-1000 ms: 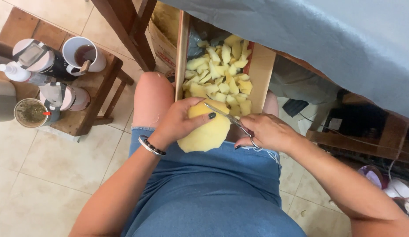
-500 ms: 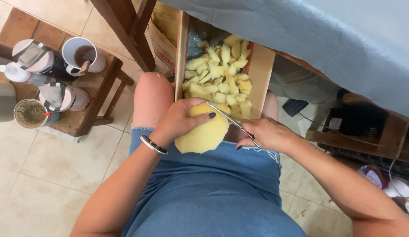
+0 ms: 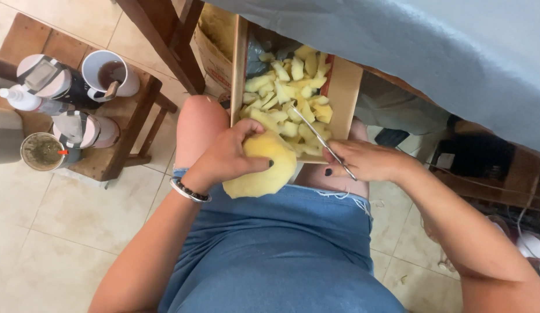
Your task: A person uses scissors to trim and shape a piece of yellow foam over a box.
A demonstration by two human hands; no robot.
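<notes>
a peeled yellow fruit is held above the lap, just in front of the cardboard box, clasped by the left hand with fingers curled over its top. a thin knife is pinched in the closed right hand, its blade lying over the cut pieces in the box, apart from the fruit. the fruit's long axis is judged to run obliquely, from lower left to upper right. the blade points up and left, towards the box. a slip is judged possible: wet flesh could slide from the grip, or the blade could meet the left fingers.
</notes>
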